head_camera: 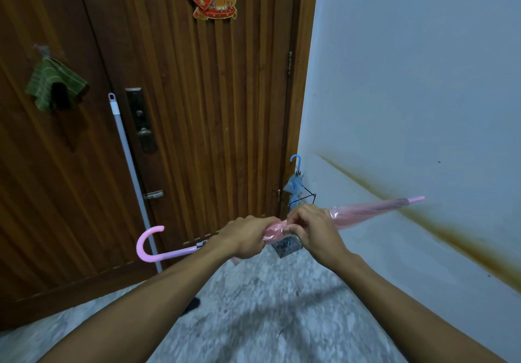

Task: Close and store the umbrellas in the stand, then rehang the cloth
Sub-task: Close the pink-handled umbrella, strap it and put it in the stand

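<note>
Both of the person's hands are curled in a tight grip on the closed pink translucent umbrella with a curved pink plastic handle, held in the air above the speckled grey stone floor. The left hand wraps the gathered canopy from the handle side, fingers folded round it. The right hand pinches the bunched plastic just beside the left, fingertips pressed together on the folds. The hands hide the middle of the umbrella, so whether a strap is fastened there cannot be told.

The umbrella's long axis runs almost level from left to right, rising slightly: the hooked handle points left and toward the person, the tip points right toward the pale wall with its brown streak.

Behind the hands, in the corner, a black wire umbrella stand holds a closed blue umbrella with a blue hooked handle, upright; the stand's lower part is largely hidden. Farther off, on the brown ribbed wooden door, a green striped cloth hangs at the left, and a white pole leans on the door.
</note>
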